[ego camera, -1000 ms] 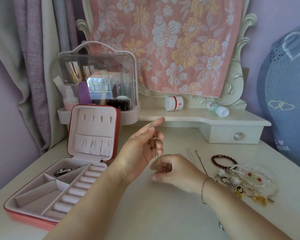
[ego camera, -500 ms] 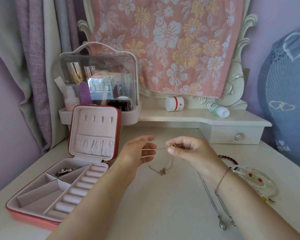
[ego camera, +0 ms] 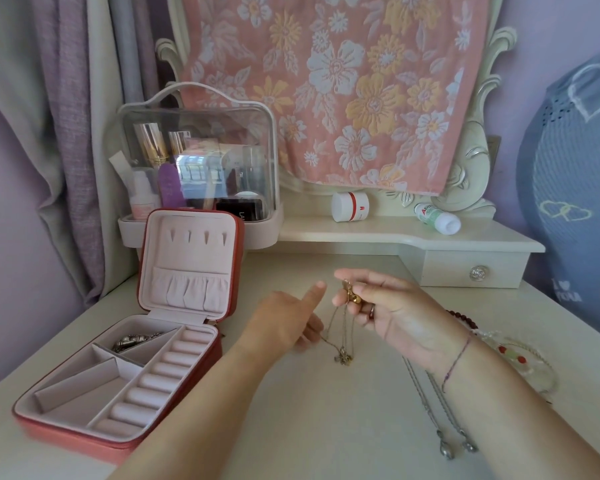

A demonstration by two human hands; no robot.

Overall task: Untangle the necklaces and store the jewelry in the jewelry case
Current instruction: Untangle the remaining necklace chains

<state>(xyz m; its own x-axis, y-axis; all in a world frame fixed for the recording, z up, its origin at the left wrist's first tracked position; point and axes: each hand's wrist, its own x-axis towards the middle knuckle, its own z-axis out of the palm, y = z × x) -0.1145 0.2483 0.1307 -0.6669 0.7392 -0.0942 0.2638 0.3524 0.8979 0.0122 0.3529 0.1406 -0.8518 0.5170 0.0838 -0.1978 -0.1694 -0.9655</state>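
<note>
**Necklace (ego camera: 344, 327) now hangs from our right hand (ego camera: 395, 313)**

Head view: a moment ago we held it stretched level between both hands. Now the right fingers pinch its top, and the left hand (ego camera: 284, 323) pinches one strand lower down. The pendant (ego camera: 342, 357) touches the surface (ego camera: 326, 427). It seems nearly untangled; the open case (ego camera: 191, 251) is at left.

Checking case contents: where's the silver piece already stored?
Head view, left side: the silver piece lies in the far compartment of the open jewelry case, beside the ring rolls.
</note>
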